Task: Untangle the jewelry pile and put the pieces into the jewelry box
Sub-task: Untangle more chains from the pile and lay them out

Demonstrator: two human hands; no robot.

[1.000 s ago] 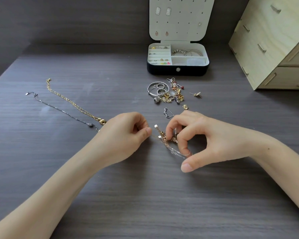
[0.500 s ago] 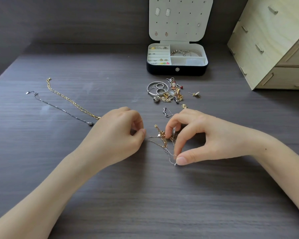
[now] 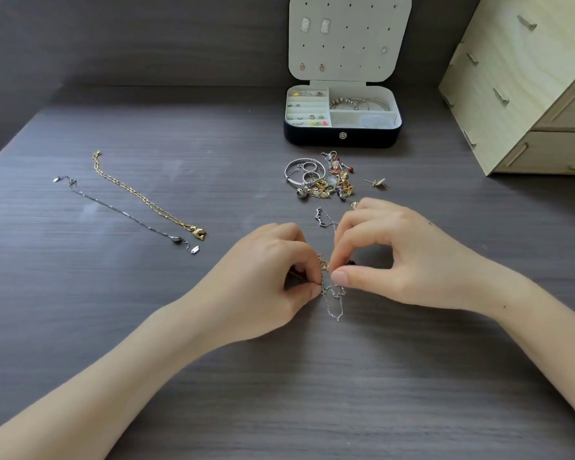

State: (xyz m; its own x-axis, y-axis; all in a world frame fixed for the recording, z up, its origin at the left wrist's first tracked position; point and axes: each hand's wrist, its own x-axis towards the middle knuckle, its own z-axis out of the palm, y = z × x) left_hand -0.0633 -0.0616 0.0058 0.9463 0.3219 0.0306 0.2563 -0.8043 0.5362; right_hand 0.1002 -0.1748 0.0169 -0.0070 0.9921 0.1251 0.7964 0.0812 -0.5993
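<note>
A tangle of thin silver and gold chains [image 3: 333, 295] sits between my hands at the table's middle. My left hand [image 3: 269, 277] pinches it from the left, and my right hand [image 3: 392, 257] pinches it from the right; a loop of silver chain trails below the fingers. Behind them lies the jewelry pile [image 3: 322, 179] of bangles, rings and charms. The black jewelry box [image 3: 342, 136] stands open at the back, with rings, earrings and bracelets in its cream compartments.
A gold chain [image 3: 140, 194] and a dark silver chain [image 3: 120, 210] lie stretched out at the left. A small gold stud [image 3: 377, 183] lies right of the pile. A pale wooden drawer unit [image 3: 525, 94] fills the back right corner.
My left hand has moved right and closed in on the tangle beside my right hand. The chains are now bunched between both hands' fingertips, and the view has shifted slightly.
</note>
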